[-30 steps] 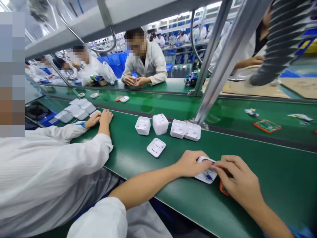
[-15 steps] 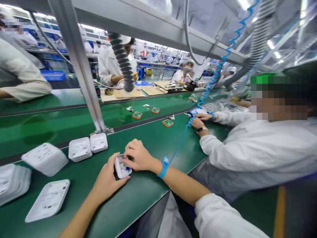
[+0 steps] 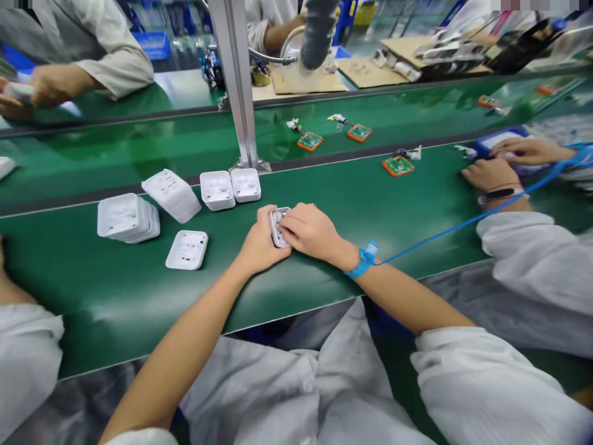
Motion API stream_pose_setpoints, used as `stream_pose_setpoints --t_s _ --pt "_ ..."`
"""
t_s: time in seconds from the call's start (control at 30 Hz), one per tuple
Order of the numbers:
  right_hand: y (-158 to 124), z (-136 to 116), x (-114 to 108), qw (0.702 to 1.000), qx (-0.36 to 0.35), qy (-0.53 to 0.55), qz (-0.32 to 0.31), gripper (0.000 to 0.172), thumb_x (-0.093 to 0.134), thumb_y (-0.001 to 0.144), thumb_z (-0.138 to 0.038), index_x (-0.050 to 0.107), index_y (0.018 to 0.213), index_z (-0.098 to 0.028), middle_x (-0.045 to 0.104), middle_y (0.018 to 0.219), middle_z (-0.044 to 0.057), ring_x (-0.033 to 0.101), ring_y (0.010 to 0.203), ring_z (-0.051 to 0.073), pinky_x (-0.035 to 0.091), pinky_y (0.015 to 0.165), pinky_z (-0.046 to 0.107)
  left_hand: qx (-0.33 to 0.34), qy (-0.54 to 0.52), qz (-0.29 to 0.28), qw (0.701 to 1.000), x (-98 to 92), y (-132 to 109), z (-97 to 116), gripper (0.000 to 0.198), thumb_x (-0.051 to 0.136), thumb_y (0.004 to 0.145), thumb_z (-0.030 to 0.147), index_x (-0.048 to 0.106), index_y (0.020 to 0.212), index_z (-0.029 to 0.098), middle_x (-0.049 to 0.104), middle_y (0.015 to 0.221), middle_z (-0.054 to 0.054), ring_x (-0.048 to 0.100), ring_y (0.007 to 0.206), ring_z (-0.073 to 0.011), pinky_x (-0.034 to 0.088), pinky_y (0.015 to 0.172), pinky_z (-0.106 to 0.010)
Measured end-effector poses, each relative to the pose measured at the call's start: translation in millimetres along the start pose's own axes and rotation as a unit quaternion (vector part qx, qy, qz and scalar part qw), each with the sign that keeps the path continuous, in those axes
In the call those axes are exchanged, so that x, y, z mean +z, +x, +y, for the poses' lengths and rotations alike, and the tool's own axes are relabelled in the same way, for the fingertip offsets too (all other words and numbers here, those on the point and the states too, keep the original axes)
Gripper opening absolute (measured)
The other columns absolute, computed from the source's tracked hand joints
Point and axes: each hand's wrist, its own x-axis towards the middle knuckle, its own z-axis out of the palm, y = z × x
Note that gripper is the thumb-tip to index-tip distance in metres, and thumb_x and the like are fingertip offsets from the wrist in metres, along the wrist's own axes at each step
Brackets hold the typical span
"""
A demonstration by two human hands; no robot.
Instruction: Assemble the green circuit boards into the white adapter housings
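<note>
White casing (image 3: pixel 276 227) sits between the person's two hands, low over the near half of the green counter (image 3: pixel 222 296), its open, hollow face turned up and toward the right. The left hand (image 3: pixel 262 246) holds it, curled around the left side and near end, with the thumb along the near edge. The right hand (image 3: pixel 315 230) is bunched narrow, fingertips close together against the open face; whether they pinch a small part inside cannot be told. A smooth blue band (image 3: pixel 361 264) circles the right wrist.

The casing is matt, pale plastic with rounded corners. To its left lies a single shallow white cover (image 3: pixel 188 250), squarish and pierced with small dark slots. Behind that, a nested stack (image 3: pixel 172 196) leans over. On the right, a green circuit board (image 3: pixel 398 165) lies flat in an orange rim, wires beside it.
</note>
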Motion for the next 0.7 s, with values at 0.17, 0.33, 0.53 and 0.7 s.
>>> stream_pose_setpoints --t_s 0.17,0.33,0.53,0.7 --pt "-1 -6 1 0.999 0.017 -0.012 0.042 0.020 0.049 0.097 -0.019 0.065 0.086 -0.019 0.064 0.080 0.006 0.054 0.078 0.020 0.042 0.073 0.035 -0.023 -0.009 -0.017 1.000 -3.0 -2 6 0.077 0.074 0.067 0.027 0.032 0.131 0.021 0.066 0.099 -0.004 0.067 0.080 -0.0207 0.050 0.067 -0.029" --pt "-1 -7 1 0.996 0.062 0.065 0.022 0.014 0.050 0.096 -0.020 0.061 0.088 -0.020 0.063 0.087 0.007 0.056 0.084 0.021 0.046 0.077 0.035 -0.023 -0.012 -0.012 1.000 -4.2 -3 8 0.076 0.073 0.067 0.029 0.033 0.131 0.021 0.066 0.105 -0.005 0.068 0.087 -0.0218 0.051 0.072 -0.031" --pt "4 -4 0 0.975 0.099 0.199 0.015 0.009 0.051 0.093 -0.019 0.055 0.085 -0.021 0.059 0.083 0.004 0.054 0.080 0.018 0.043 0.075 0.032 -0.055 -0.016 -0.017 0.998 -4.9 -2 11 0.077 0.076 0.066 0.031 0.033 0.130 0.020 0.067 0.103 -0.006 0.068 0.084 -0.0224 0.051 0.071 -0.031" --pt "8 -2 -2 0.972 0.073 0.223 -0.011 0.015 0.050 0.092 -0.015 0.050 0.078 -0.021 0.052 0.078 0.002 0.049 0.076 0.018 0.037 0.071 0.031 -0.067 -0.023 -0.010 0.997 -2.5 -2 14 0.079 0.077 0.067 0.032 0.031 0.130 0.019 0.066 0.100 -0.005 0.067 0.081 -0.0212 0.050 0.067 -0.030"
